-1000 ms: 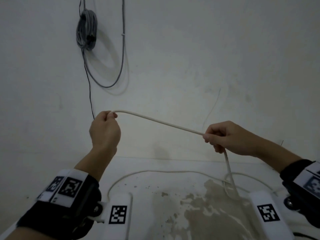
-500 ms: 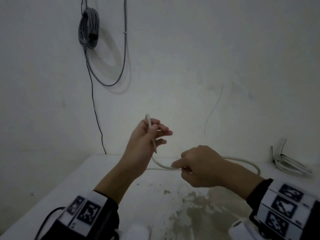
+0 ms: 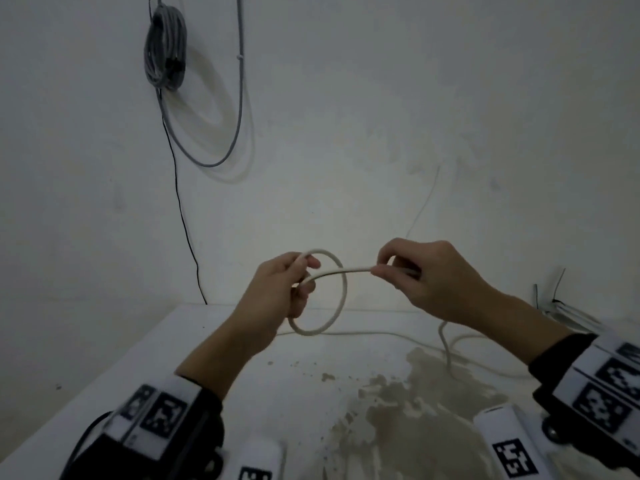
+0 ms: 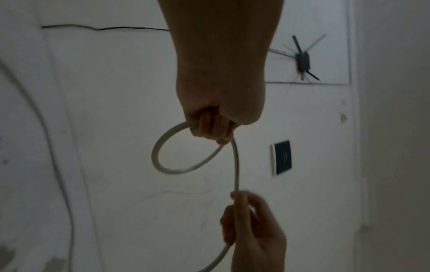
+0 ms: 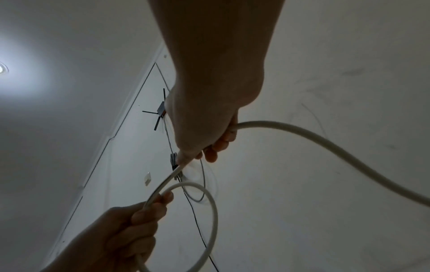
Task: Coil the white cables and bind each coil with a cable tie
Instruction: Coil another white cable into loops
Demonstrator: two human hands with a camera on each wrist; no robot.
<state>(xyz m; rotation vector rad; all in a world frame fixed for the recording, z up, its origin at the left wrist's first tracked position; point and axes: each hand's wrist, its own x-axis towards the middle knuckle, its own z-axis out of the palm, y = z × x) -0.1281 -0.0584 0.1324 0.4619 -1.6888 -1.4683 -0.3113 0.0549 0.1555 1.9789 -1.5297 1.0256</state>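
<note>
A white cable (image 3: pixel 343 292) makes one round loop in the air above the white table (image 3: pixel 121 368). My left hand (image 3: pixel 277 292) grips the loop where its strands cross, fingers curled round it (image 4: pixel 209 128). My right hand (image 3: pixel 426 275) pinches the cable's straight run a short way to the right, between thumb and forefinger (image 5: pixel 204 139). From the right hand the cable drops to the table and trails off (image 3: pixel 446 344). In the right wrist view the loop (image 5: pixel 211 217) hangs below the left hand (image 5: pixel 130 230).
A bundle of cable ties (image 3: pixel 561 306) lies at the table's far right by the wall. A grey coiled cable (image 3: pixel 164 46) hangs on the wall at upper left, with a thin black wire (image 3: pixel 180 209) running down. The table has a stained patch (image 3: pixel 398 410) in the middle.
The cable was stretched straight between my hands a second ago. The hands then came together, and now one full loop sits in my left hand while the right has slid out along the cable.
</note>
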